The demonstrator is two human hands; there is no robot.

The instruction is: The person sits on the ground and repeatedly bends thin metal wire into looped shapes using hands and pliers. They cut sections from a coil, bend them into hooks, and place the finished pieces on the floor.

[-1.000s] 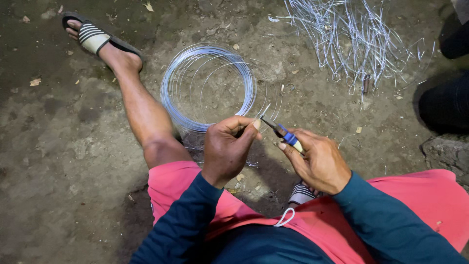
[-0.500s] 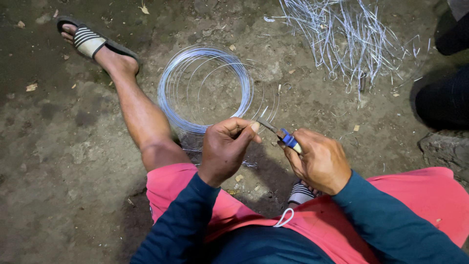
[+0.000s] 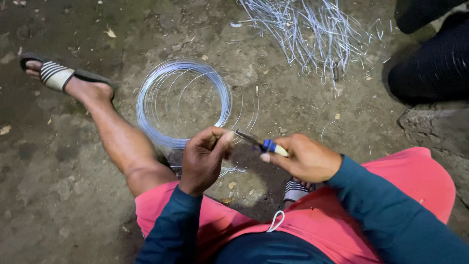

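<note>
While the person sits on bare ground with one leg stretched out, the left hand (image 3: 204,157) is closed in a pinch on a thin strand of wire (image 3: 233,137) drawn off the wire coil (image 3: 181,101), and the right hand (image 3: 305,159) is wrapped around the blue-and-cream handles of a pair of pliers (image 3: 258,142), whose nose meets the strand just beside the left thumb. Judged step: gripping or cutting the strand at the pinch point. The next move would call for a firm squeeze of the handles with the strand kept taut. The coil is bright, springy steel-grey wire in loose round loops, lying flat on gritty, dark, uneven earth just ahead of the hands. A heap of cut wire pieces (image 3: 312,34), straight with hooked ends, lies well apart beyond it. Striped sandal (image 3: 53,74) on the outstretched foot; pink shorts (image 3: 420,181).
</note>
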